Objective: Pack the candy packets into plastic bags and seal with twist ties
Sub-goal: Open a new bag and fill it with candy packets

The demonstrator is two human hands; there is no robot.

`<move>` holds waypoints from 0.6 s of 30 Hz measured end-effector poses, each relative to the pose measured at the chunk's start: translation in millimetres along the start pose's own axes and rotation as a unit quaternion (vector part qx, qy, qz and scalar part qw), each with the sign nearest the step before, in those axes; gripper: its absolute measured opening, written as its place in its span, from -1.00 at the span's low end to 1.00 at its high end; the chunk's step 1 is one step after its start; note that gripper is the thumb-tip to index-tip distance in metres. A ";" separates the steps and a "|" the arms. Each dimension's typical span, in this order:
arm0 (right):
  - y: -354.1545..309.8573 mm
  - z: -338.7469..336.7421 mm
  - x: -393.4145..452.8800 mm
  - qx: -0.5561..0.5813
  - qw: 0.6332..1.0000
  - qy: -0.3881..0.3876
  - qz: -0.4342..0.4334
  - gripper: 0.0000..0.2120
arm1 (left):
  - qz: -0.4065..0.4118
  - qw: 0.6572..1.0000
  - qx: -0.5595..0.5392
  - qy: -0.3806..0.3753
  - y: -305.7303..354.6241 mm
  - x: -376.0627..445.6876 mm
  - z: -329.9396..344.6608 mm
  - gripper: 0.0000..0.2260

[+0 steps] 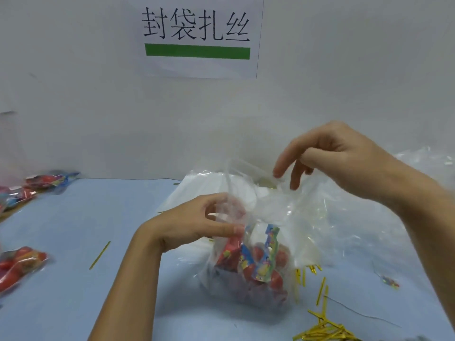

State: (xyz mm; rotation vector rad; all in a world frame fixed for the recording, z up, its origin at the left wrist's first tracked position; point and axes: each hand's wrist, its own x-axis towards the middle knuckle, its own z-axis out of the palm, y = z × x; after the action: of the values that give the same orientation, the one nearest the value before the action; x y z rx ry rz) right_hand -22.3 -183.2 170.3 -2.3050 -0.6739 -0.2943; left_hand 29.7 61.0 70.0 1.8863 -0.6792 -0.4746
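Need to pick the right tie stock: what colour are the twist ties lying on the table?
Shiny gold-yellow twist ties, clearest in the head view, bottom right.

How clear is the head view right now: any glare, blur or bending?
Head view: even, soft light; glare streaks on the loose plastic at right; candy packets at the left edge blurred; table edge bowed by the wide lens; sign sharp.
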 end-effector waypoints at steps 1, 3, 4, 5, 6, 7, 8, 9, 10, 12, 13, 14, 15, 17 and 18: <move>-8.6 -4.3 4.3 -0.081 0.995 -0.052 0.023 -0.68 | 0.001 1.000 0.001 0.006 -0.8 0.0 -0.1 -0.78; -25.8 -9.2 12.6 -0.197 0.969 -0.145 0.048 -0.67 | 0.004 1.000 0.007 0.011 -2.0 1.3 0.6 -0.83; -34.2 -8.6 16.2 -0.240 0.952 -0.183 0.053 -0.64 | 0.005 1.000 0.012 0.011 -2.5 2.2 1.0 -0.85; -42.3 -5.9 19.0 -0.281 0.934 -0.214 0.056 -0.61 | 0.005 1.000 0.016 0.011 -2.5 3.1 1.6 -0.86; -48.4 -1.8 21.4 -0.318 0.916 -0.239 0.057 -0.58 | 0.004 1.000 0.019 0.012 -2.2 3.7 2.1 -0.86; -51.8 3.3 23.3 -0.347 0.899 -0.262 0.059 -0.56 | 0.003 1.000 0.020 0.013 -2.4 4.5 2.7 -0.85; -53.2 8.6 24.1 -0.367 0.885 -0.281 0.061 -0.56 | 0.001 1.000 0.021 0.015 -2.8 5.1 3.0 -0.84; -52.7 13.8 24.1 -0.379 0.875 -0.296 0.061 -0.59 | -0.003 1.000 0.024 0.017 -3.6 5.6 3.1 -0.84; -50.7 18.0 23.7 -0.387 0.868 -0.307 0.055 -0.65 | -0.007 0.999 0.025 0.019 -4.5 5.9 2.8 -0.84; -41.7 22.7 23.7 -0.421 0.850 -0.315 0.036 -0.73 | -0.015 1.000 0.017 0.017 -6.2 5.8 1.6 -0.83; -36.6 24.8 24.0 -0.445 0.837 -0.318 0.033 -0.71 | -0.018 1.000 0.013 0.014 -6.3 5.3 1.3 -0.81; -30.9 27.8 24.8 -0.466 0.822 -0.326 0.038 -0.67 | -0.022 1.000 0.009 0.010 -6.0 4.5 1.3 -0.77; -25.9 31.9 25.2 -0.476 0.811 -0.337 0.048 -0.62 | -0.026 1.000 0.007 0.006 -5.8 4.1 1.6 -0.73; -16.5 43.6 24.7 -0.466 0.803 -0.367 0.064 -0.58 | -0.032 0.999 0.010 0.002 -5.2 4.4 2.7 -0.72; -11.7 50.0 23.2 -0.453 0.804 -0.380 0.065 -0.60 | -0.034 0.999 0.015 -0.001 -5.0 4.5 3.4 -0.75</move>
State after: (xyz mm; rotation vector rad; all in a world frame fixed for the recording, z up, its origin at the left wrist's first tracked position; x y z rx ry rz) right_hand -8.3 -132.7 149.7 -3.4184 -0.8554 0.5551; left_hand 32.3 57.2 64.0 1.9421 -0.6279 -0.5123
